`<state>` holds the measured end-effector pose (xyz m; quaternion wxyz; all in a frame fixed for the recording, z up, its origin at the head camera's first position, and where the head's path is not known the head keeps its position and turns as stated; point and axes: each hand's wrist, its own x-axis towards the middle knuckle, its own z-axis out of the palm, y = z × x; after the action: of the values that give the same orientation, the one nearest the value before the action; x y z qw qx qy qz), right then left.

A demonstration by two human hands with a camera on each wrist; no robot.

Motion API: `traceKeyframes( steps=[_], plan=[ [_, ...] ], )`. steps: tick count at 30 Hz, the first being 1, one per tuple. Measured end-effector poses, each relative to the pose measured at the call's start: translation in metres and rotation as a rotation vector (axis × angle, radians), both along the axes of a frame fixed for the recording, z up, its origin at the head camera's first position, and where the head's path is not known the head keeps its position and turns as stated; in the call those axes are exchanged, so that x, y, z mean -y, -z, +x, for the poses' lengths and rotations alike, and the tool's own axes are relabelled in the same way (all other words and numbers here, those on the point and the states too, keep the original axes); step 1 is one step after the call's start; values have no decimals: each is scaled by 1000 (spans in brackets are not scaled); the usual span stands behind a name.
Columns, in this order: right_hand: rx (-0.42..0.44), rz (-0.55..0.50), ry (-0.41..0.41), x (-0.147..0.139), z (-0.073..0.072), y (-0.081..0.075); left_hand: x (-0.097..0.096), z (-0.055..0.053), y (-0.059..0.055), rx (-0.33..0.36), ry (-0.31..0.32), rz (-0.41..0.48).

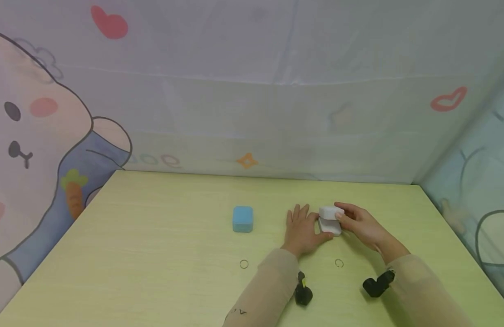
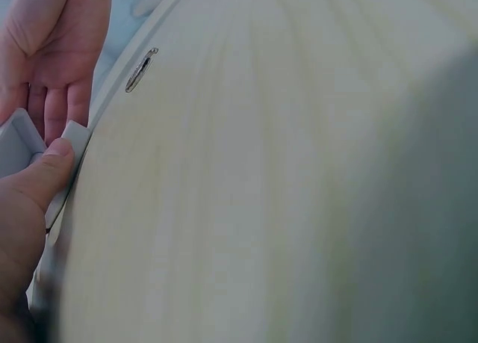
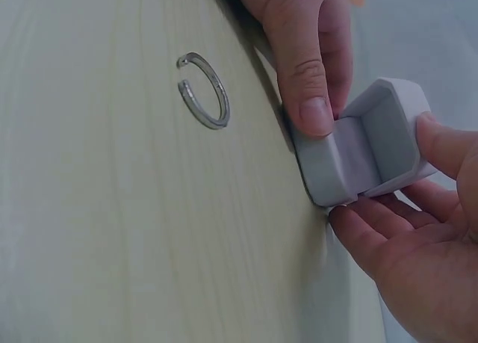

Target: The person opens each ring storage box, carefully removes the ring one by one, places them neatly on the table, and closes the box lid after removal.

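Observation:
A white ring box [image 1: 330, 226] stands on the table with its lid raised; its pale grey inside [image 3: 392, 134] shows in the right wrist view, with no ring visible there. My left hand [image 1: 303, 232] holds the base from the left, thumb on its front wall and the other fingers spread beyond. From the right, my right hand [image 1: 360, 225] grips the lid [image 3: 411, 104], thumb against it and fingers behind the box. On the near side of the box lies a silver open ring [image 3: 213, 96], touched by neither hand.
To the left stands a closed light-blue box [image 1: 242, 219]. Another thin ring [image 1: 244, 264] lies in front of it. The pale wooden table [image 1: 154, 254] meets a printed cloth backdrop [image 1: 235, 113] at the back edge. Black wrist-worn devices [image 1: 303, 293] hang by both sleeves.

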<state>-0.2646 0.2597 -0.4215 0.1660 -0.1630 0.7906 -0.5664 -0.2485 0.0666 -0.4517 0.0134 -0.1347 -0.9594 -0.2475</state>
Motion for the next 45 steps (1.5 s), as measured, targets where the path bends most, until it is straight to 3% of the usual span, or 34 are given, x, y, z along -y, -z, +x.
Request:
traceKeyframes(
  steps=[45],
  plan=[
    [-67, 15, -47, -3, 6, 5, 0, -1, 3, 0, 5, 24]
  ],
)
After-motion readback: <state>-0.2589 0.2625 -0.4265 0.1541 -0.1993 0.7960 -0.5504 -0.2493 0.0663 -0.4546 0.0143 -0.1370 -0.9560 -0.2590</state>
